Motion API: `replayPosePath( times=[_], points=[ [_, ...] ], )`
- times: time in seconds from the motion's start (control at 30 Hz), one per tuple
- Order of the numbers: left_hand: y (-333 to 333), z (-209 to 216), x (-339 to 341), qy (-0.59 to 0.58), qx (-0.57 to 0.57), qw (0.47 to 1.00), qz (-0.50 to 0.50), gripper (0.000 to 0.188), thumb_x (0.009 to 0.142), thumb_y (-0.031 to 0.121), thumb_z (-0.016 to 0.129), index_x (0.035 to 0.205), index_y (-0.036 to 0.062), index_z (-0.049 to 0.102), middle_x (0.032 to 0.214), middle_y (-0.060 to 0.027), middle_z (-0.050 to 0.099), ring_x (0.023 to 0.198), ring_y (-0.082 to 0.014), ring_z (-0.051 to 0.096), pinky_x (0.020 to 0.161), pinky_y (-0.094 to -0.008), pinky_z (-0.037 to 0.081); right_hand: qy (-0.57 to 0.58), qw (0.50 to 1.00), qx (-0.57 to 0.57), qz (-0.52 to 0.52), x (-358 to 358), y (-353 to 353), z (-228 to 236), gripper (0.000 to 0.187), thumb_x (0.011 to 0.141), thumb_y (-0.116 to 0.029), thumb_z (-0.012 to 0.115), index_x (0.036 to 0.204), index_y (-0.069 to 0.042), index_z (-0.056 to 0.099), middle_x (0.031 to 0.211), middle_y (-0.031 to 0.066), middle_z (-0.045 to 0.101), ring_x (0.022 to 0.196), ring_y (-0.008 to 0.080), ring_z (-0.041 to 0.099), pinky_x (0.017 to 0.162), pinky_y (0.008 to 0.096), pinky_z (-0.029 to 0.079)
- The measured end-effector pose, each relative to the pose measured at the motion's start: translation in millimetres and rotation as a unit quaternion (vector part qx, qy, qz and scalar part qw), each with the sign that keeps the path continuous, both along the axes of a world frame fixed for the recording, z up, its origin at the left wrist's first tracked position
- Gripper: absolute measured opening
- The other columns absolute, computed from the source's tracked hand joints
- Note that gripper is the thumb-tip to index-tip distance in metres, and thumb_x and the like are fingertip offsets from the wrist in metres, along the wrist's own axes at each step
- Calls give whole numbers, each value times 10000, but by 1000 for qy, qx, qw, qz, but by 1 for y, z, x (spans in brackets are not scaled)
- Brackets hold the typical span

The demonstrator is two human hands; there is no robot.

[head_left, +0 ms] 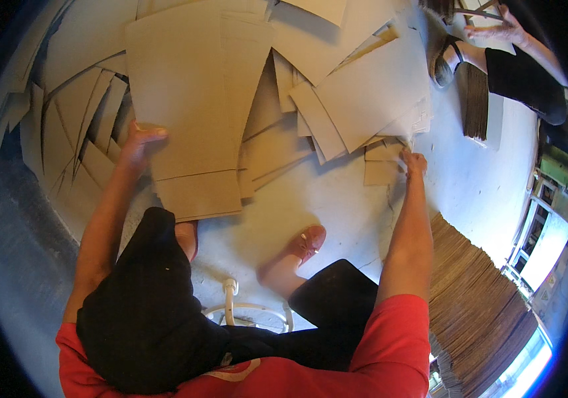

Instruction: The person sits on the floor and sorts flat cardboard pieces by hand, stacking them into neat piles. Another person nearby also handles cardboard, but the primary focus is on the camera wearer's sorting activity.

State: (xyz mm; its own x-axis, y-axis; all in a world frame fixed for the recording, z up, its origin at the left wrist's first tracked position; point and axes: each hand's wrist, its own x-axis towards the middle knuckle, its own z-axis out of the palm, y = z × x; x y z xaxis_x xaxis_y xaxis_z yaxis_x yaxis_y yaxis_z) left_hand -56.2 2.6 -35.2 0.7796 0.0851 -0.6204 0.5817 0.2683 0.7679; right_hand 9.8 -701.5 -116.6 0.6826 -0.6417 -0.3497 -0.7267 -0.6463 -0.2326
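Note:
A large tan cardboard sheet (184, 86) with a crease near its lower end reaches from the heap down toward my left knee. My left hand (139, 141) grips its left edge, thumb on top, the other fingers mostly hidden. Off to the right, my right hand (415, 163) is closed beside some small cardboard pieces (382, 171); what its fingers pinch, if anything, is too small to make out. Just above lies a wide loose cardboard sheet (377, 93), overlapping narrower strips (317, 123).
Cardboard offcuts (65, 126) spread over the floor at the left. A tall stack of cardboard (476, 305) stands by my right arm, and a smaller stack (474, 103) farther off. Another person's hand (499, 28) and leg show at the upper right. A white-framed stool base (231, 292) is beneath me.

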Motion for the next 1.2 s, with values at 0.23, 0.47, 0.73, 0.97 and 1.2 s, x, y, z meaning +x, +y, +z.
replayPosePath(
  times=[0.23, 0.47, 0.73, 0.97, 1.2],
  points=[
    [-30, -6, 13, -45, 4, 999, -5, 568, 640, 167, 746, 1124, -20, 516, 922, -105, 620, 815, -216, 638, 735, -369, 539, 15, 1000, 9, -6, -16, -40, 6, 398, 614, -322, 824, 836, -38, 657, 716, 82, 634, 592, 206, 583, 465, 359, 466],
    [-26, 3, 12, -30, 9, 999, -16, 560, 631, 108, 735, 1125, -11, 500, 923, -96, 612, 831, -214, 622, 768, -341, 517, -1, 989, 144, -30, -27, 13, 26, 293, 708, -253, 752, 860, -23, 655, 755, 85, 620, 582, 207, 562, 484, 370, 478],
    [-19, -1, 9, -44, 13, 998, -44, 624, 632, 205, 756, 1157, -15, 501, 931, -99, 621, 814, -210, 633, 744, -345, 530, -75, 913, 337, -218, -17, 79, 55, 168, 797, -174, 639, 887, -34, 618, 792, 88, 615, 678, 207, 598, 546, 361, 520],
    [-29, 7, 15, -62, -11, 997, -39, 607, 622, 173, 753, 1143, -17, 507, 933, -100, 616, 815, -213, 627, 733, -342, 526, -113, 876, 429, -191, -9, 116, 71, 102, 835, -124, 592, 875, -33, 616, 804, 86, 630, 675, 189, 606, 575, 376, 551],
    [-33, 13, 13, -59, -39, 997, -25, 495, 643, 123, 724, 1082, -25, 549, 884, -89, 626, 775, -210, 629, 715, -341, 524, -137, 824, 496, -238, -5, 133, 72, 104, 836, -144, 599, 875, -48, 595, 729, 59, 592, 660, 212, 616, 564, 395, 552]
  ],
)
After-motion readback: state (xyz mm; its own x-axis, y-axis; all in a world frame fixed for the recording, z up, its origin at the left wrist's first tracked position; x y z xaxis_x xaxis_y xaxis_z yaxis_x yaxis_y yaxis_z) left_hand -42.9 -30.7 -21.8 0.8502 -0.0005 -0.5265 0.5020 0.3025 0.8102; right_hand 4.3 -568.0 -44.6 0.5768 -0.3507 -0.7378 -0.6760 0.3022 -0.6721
